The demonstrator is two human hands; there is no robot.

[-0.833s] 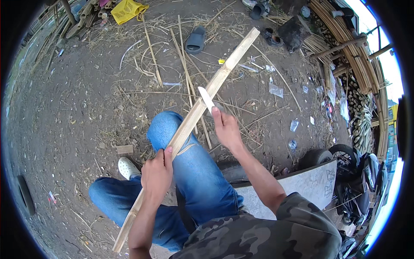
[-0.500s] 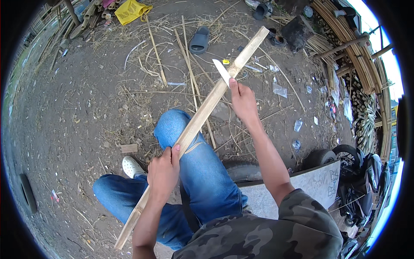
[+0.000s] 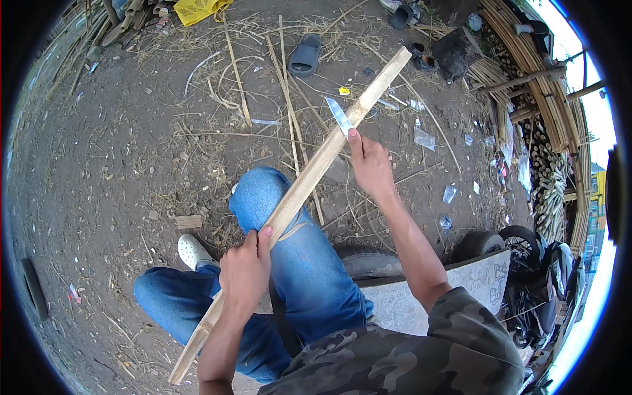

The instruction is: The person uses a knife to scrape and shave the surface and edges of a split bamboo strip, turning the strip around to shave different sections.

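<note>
The left hand (image 3: 245, 273) has its grip wrapped round a pale bamboo strip (image 3: 309, 174), thumb on top, next to the jeans (image 3: 260, 197). The strip slants over the right thigh, 1 end reaching out above the littered ground (image 3: 131, 178). The right hand (image 3: 372, 168) keeps its grip curled tight round a knife (image 3: 337, 114), handle hidden, blade crossing the strip just beside a node.

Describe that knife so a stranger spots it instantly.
Find the long bamboo strip slanting across the blue jeans. Follow it up to the right hand, which grips the knife. Its bright, pointed blade sets it apart from the dull strips lying beyond.
</note>
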